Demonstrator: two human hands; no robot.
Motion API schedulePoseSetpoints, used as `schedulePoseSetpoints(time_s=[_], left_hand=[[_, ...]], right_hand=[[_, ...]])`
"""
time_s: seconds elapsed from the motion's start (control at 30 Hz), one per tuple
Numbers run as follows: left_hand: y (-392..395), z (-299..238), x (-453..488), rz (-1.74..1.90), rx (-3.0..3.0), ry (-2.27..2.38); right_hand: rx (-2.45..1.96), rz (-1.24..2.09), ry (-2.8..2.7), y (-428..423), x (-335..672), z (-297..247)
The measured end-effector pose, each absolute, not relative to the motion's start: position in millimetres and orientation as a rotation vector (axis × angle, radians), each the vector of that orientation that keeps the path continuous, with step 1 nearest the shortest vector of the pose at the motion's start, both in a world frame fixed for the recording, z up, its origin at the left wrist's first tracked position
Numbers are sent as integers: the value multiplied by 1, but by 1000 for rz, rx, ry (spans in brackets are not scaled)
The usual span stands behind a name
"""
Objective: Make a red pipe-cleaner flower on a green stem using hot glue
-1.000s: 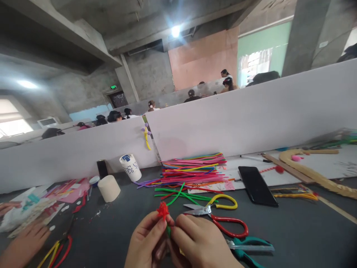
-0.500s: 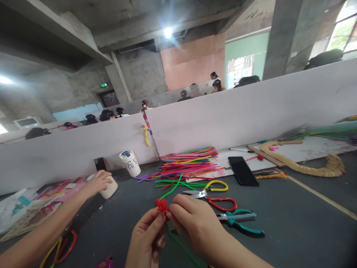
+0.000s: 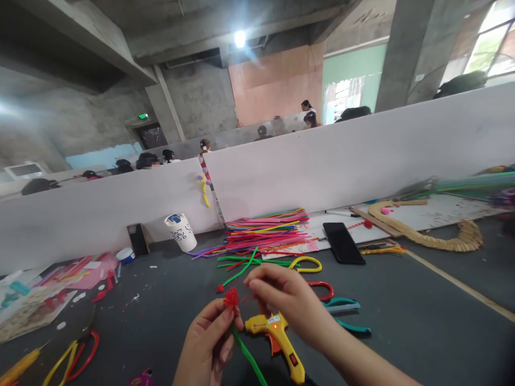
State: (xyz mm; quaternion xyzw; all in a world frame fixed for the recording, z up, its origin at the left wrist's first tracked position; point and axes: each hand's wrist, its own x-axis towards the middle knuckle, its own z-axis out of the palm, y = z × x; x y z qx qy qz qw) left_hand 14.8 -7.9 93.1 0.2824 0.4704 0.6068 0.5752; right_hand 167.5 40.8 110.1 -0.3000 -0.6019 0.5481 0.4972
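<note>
My left hand (image 3: 209,335) is closed, pinching a red fuzzy flower (image 3: 231,298) just below its looped head. A green pipe-cleaner stem (image 3: 250,355) runs down from it toward the bottom edge. To the right of the flower and apart from it, my right hand (image 3: 281,289) has its thumb and fingers drawn together; whether anything is between them is too small to tell. Under that hand lies a yellow glue gun (image 3: 285,340) with an orange trigger, its nozzle pointing left toward my left fingers. My right hand partly covers scissors (image 3: 311,264) and teal-handled pliers (image 3: 354,327).
Behind my hands lie a heap of coloured pipe cleaners (image 3: 265,233), a black phone (image 3: 344,244) and a white paper cup (image 3: 181,233). More scissors (image 3: 76,356) and a yellow-handled tool (image 3: 24,366) lie at lower left. A white partition (image 3: 341,161) borders the table.
My right hand has come off the flower, moving slightly up and right, and the glue gun now shows beneath it. Another person's arm and the white roll it held have left the left side.
</note>
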Motion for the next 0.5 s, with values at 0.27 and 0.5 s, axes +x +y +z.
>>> schedulePoseSetpoints(time_s=[0.27,0.5], left_hand=[[15,84,27,1452,683,1163],[34,80,34,1438,756,1218]], right_hand=[[-573,1470,-1332,51,170,104],[-787,1487,-1437,74,187,103]])
